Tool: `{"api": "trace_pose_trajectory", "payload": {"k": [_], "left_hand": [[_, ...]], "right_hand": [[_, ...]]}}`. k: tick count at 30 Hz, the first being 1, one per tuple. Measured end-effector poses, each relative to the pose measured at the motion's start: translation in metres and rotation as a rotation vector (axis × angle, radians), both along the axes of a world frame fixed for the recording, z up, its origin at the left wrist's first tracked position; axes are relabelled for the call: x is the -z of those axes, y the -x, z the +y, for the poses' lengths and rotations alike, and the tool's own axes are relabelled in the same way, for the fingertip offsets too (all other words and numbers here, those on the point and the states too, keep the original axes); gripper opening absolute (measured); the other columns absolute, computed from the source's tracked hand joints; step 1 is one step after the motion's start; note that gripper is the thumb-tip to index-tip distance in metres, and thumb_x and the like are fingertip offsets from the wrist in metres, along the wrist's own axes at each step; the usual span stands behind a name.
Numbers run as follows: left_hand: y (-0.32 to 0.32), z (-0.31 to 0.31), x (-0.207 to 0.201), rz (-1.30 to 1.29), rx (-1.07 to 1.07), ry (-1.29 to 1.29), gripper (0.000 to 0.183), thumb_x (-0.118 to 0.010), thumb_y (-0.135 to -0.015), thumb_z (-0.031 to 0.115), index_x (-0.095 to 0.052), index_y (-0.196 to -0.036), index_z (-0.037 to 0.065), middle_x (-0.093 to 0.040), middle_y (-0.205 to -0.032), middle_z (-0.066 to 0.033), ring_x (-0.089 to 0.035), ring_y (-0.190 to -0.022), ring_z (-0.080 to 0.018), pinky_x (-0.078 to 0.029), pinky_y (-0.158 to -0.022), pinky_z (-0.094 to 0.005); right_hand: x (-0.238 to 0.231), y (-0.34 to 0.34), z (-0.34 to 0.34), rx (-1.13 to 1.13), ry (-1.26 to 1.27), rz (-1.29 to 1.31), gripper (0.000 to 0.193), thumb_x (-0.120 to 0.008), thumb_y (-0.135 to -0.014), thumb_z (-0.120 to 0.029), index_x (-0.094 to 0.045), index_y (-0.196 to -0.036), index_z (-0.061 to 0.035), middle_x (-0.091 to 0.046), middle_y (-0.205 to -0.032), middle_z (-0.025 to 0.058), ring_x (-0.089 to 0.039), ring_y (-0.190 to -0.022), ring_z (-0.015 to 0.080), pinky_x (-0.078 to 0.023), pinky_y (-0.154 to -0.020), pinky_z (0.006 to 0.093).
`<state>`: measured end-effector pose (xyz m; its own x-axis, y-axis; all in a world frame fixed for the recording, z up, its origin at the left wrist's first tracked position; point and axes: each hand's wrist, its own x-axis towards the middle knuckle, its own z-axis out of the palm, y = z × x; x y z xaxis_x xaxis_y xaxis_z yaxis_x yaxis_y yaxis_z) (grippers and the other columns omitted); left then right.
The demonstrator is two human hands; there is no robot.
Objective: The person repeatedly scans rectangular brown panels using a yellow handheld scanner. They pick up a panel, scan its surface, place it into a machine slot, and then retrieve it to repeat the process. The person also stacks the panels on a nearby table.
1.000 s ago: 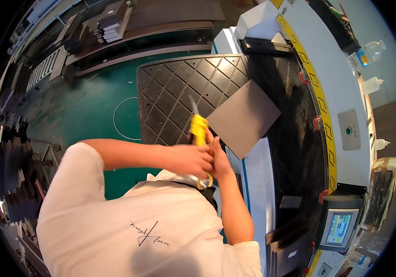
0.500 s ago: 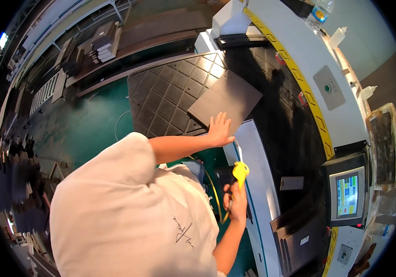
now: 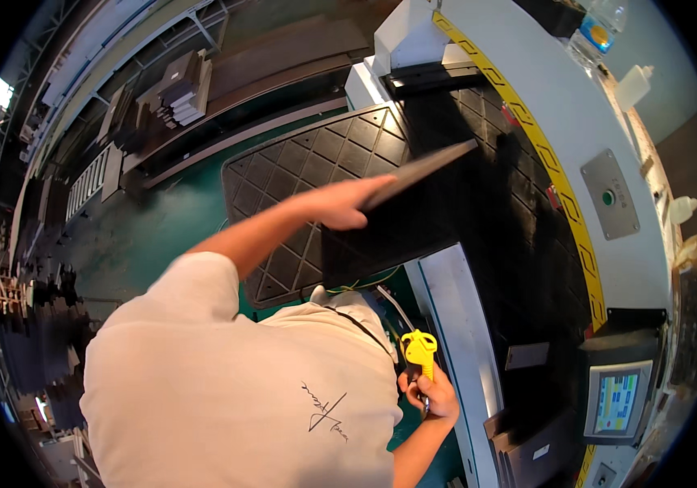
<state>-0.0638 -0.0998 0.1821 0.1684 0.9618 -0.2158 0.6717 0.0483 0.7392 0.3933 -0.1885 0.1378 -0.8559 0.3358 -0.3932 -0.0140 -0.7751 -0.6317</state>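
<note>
My left hand grips the near-left end of a dark brown board. The board is tipped up, so mostly its narrow edge shows, above the black quilted bed; some fingers are hidden by it. My right hand is wrapped round a yellow air blow gun, held upright beside my waist, close to the white machine rail.
A touchscreen panel stands at right, below a white machine beam with yellow-marked edge. Several boards lean at the lower right. A dark flat rectangle lies beyond the rail. Board stacks stand far left.
The board, lying flat before under my spread left hand, is now tipped up in its grip. My left hand has moved left and up; the blow gun has moved lower.
</note>
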Motion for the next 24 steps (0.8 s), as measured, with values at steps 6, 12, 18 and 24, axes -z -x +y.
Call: {"api": "trace_pose_trajectory", "payload": {"k": [6,12,18,24], "left_hand": [[0.168,0.113,-0.034,0.487,-0.009,0.118,0.066,-0.086,-0.08,0.02,-0.061,-0.14,0.01,-0.07,-0.13,-0.0169,-0.066,-0.12,-0.0387,-0.052,-0.1,-0.045],[0.182,0.243,0.082,0.563,-0.192,-0.241,0.069,-0.08,-0.082,0.055,-0.068,-0.136,0.015,-0.074,-0.122,-0.0144,-0.066,-0.119,-0.036,-0.044,-0.101,-0.052],[0.112,0.31,0.171,0.409,-0.102,-0.15,0.082,-0.076,-0.078,0.07,-0.066,-0.142,0.019,-0.074,-0.12,-0.0148,-0.066,-0.119,-0.0371,-0.038,-0.105,-0.0505],[0.012,0.337,0.2,0.332,0.082,-0.283,0.076,-0.079,-0.078,0.065,-0.068,-0.14,0.022,-0.069,-0.132,-0.0121,-0.052,-0.134,-0.0367,-0.032,-0.117,-0.0564]], "right_hand": [[-0.021,0.123,0.088,0.383,-0.34,-0.358,0.04,-0.053,-0.111,-0.032,-0.046,-0.141,-0.0057,-0.062,-0.093,0.0074,-0.043,-0.047,0.006,-0.033,-0.042,0.0206],[-0.039,0.166,0.121,0.24,-0.321,-0.515,0.042,-0.057,-0.11,-0.032,-0.05,-0.143,-0.007,-0.057,-0.085,0.001,-0.047,-0.056,0.0062,-0.041,-0.051,0.0238],[-0.027,0.149,0.119,0.212,-0.456,-0.841,0.04,-0.056,-0.109,-0.037,-0.054,-0.137,-0.0075,-0.058,-0.08,0.0013,-0.049,-0.052,0.0076,-0.04,-0.047,0.0248],[-0.055,0.143,0.113,0.157,-0.276,-0.712,0.041,-0.058,-0.108,-0.032,-0.053,-0.142,-0.0101,-0.061,-0.084,0.0013,-0.047,-0.05,0.007,-0.037,-0.045,0.0229]]}}
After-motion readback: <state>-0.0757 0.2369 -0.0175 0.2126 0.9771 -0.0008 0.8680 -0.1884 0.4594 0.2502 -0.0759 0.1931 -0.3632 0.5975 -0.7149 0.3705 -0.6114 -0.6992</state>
